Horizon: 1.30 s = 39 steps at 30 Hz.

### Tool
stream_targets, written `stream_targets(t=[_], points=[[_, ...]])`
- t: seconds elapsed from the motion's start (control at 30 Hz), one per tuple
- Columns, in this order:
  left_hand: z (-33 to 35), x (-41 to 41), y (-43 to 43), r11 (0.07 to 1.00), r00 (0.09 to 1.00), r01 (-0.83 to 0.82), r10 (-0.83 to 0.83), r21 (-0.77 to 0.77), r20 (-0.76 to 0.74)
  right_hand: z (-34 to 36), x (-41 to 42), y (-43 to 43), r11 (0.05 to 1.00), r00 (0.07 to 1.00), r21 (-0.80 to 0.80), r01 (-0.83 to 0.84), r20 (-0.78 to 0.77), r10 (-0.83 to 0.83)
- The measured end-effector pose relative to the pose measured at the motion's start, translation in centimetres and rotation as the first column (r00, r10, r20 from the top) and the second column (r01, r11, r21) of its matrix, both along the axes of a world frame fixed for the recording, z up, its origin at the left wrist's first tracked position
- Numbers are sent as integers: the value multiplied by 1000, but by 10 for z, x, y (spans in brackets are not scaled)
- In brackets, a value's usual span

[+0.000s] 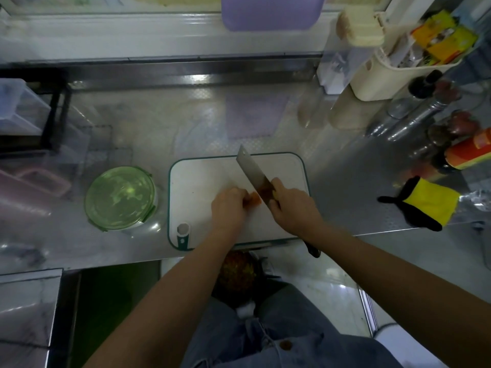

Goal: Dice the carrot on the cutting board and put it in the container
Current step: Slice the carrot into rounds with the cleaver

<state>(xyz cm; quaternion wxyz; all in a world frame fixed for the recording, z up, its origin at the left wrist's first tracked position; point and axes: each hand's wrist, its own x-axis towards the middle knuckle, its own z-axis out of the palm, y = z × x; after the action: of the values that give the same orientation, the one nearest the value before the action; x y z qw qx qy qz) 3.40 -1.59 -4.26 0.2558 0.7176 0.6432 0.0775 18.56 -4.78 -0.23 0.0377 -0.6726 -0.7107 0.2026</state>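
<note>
On a shiny metal worktop [345, 181], seen from above, a white cutting board [202, 179] with a green rim lies straight ahead of the person. Both bare forearms reach onto it from the bottom of the view.

The left hand [228, 208] rests on the middle of the board with its fingers curled down over a small orange piece of carrot [255, 199], holding it in place; only the carrot's right end shows past the fingertips. The right hand [292, 208] is wrapped around the handle of a broad cleaver [251, 171], close to where the blade begins. The blade runs diagonally away and to the left, towards the board's far edge, and its near part sits right against the carrot (motion blur hides whether the edge is touching it). The dark end of the handle pokes out beneath the right forearm.

Just left of the board stands a round container [119, 199] with a green clip-on lid, closed. Well off to the right lies a yellow and black cloth [427, 201], with a cluster of bottles [467, 155] beyond it. A cream plastic caddy [385, 78] stands at the far right, and a pale purple board [271, 11] leans at the back. Blue jeans [292, 328] fill the bottom of the view.
</note>
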Motion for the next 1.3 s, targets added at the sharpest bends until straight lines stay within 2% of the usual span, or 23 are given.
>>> stream_targets(t=[0.17, 0.4, 0.7, 1.3], points=[[-1, -2, 1, 999, 999, 28, -29, -18, -42, 11, 4, 0, 996, 995, -53, -78, 62, 81], [0, -2, 1, 1000, 999, 29, -30, -9, -37, 14, 7, -3, 996, 995, -47, -81, 60, 84], [0, -1, 1, 999, 998, 36, -36, -1, -46, 19, -3, -10, 987, 977, -123, -99, 177, 120], [-9, -7, -6, 995, 996, 83, -85, 47, 22, -29, -6, -2, 994, 999, -104, -33, 18, 35]])
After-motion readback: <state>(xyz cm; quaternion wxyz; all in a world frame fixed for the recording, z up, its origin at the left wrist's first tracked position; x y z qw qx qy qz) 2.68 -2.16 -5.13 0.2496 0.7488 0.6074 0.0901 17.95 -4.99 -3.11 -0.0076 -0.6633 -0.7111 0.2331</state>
